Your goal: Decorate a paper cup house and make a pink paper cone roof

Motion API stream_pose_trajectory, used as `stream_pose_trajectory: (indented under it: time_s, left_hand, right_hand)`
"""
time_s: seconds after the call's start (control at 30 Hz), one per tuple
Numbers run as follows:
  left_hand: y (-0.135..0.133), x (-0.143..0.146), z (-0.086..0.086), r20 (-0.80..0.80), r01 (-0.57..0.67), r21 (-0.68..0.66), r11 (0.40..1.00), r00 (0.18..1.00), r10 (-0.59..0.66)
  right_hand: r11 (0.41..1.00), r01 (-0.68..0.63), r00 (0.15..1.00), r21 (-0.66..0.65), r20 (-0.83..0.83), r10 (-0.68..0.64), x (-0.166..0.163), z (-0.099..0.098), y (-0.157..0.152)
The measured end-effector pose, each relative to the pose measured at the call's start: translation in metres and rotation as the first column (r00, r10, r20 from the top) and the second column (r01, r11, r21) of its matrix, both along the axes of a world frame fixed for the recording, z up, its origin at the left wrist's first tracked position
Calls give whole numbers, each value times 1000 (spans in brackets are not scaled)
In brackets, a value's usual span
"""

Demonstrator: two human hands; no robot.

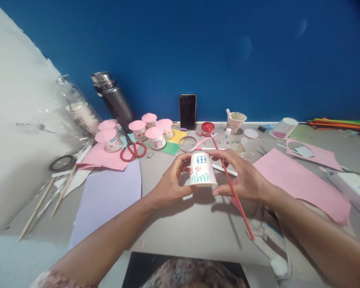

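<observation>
On the near side of an upright dark phone (187, 112), an upturned paper cup (201, 172) drawn with a blue window, red flowers and green grass is held up between two bare hands. The left hand (172, 178) grasps one side between fingers and thumb, and the right hand (243, 176) steadies the other with its fingertips, a long red stick (236, 198) slanting across its palm, how firmly I cannot tell. Too hard a squeeze could dent the thin wall, and a careless turn could swing the stick against the drawing.
</observation>
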State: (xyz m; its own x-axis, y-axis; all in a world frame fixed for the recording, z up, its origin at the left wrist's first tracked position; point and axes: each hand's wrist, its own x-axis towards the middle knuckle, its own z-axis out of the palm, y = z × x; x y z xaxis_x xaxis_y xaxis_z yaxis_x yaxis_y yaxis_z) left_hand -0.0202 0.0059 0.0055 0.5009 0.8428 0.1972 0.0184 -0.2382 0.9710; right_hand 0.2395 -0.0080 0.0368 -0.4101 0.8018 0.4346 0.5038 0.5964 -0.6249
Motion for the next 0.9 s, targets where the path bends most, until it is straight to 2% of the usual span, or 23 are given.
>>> stream_pose_trajectory:
  time_s: [0.13, 0.27, 0.43, 0.57, 0.67, 0.77, 0.9]
  left_hand:
    - [0, -1, 2, -47, 42, 23, 999, 998, -41]
    - [2, -4, 2, -84, 48, 31, 998, 995, -45]
    - [4, -7, -4, 35, 33, 24, 999, 999, -34]
    - [5, -8, -6, 45, 20, 10, 1000, 999, -20]
    - [5, -7, -5, 52, 12, 20, 1000, 999, -13]
    - [3, -7, -2, 36, 10, 44, 999, 999, -12]
    - [0, -6, 3, -91, -23, 110, 994, 995, 33]
  right_hand:
    - [998, -8, 999, 57, 36, 6, -3, -5, 1]
    - [999, -32, 999, 4, 36, 32, -1, -5, 3]
    - [979, -64, 961, -194, -276, 8, 13, -1, 13]
    - [958, -137, 897, -253, -443, 11, 20, -6, 22]
    - [958, -136, 916, -252, -401, 25, 16, -14, 23]
    - [977, -67, 966, -203, -258, 12, 9, -21, 19]
    - [992, -30, 993, -121, -120, 16, 2, -26, 13]
